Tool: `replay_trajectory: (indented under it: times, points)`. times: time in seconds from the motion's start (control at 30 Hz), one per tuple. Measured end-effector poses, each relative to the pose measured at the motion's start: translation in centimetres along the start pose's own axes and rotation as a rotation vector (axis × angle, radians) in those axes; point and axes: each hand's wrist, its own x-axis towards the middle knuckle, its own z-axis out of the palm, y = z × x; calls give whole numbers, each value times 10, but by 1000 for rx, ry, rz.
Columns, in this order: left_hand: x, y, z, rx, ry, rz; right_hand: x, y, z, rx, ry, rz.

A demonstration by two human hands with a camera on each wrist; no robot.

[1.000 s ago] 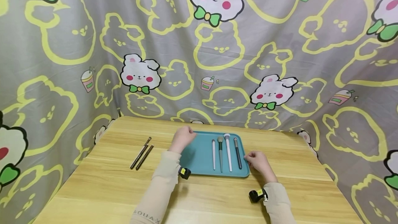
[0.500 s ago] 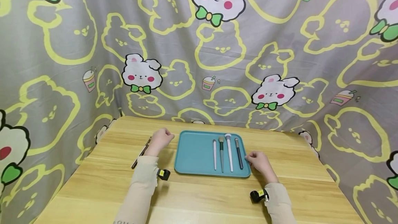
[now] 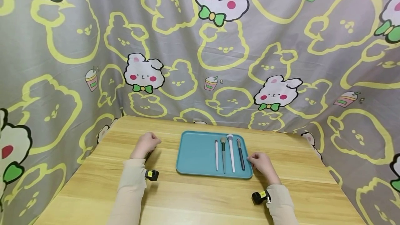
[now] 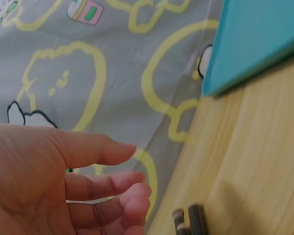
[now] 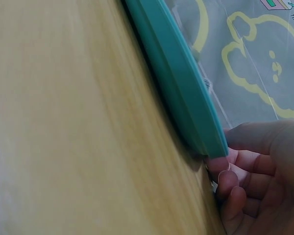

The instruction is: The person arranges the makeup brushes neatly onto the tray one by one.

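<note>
My left hand (image 3: 146, 144) hovers over the left side of the table, holding nothing. In the left wrist view its thumb stands apart from loosely bent fingers (image 4: 105, 186). Dark slim makeup brushes (image 4: 197, 219) lie below it; in the head view the hand and sleeve mostly cover them. My right hand (image 3: 261, 162) pinches the right rim of a teal tray (image 3: 195, 153), thumb above and fingertips at its underside in the right wrist view. On the tray's right half lie several makeup brushes, among them a green-handled one (image 3: 223, 155), a white fluffy one (image 3: 231, 153) and a dark one (image 3: 240, 153).
A light wooden table (image 3: 200, 200) carries everything. Grey curtain cloth (image 3: 184, 51) with yellow outlines and cartoon rabbits hangs behind and at both sides. Black cameras (image 3: 152, 175) are strapped to both wrists.
My left hand has moved left from above the tray's left side to over the dark brushes, which it now mostly hides. My right hand has stayed at the tray's rim.
</note>
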Motion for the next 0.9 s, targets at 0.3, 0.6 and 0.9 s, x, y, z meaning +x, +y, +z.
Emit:
replay_trajectory:
  times: [0.3, 0.6, 0.9]
  points:
    - [-5, -15, -10, 61, -35, 18, 1, 1, 1, 3, 1, -2]
    - [-4, -19, -7, 126, -42, -26, 3, 2, 1, 4, -3, -1]
    - [-1, -21, -1, 190, -36, -61, 1, 3, 0, -13, 3, -6]
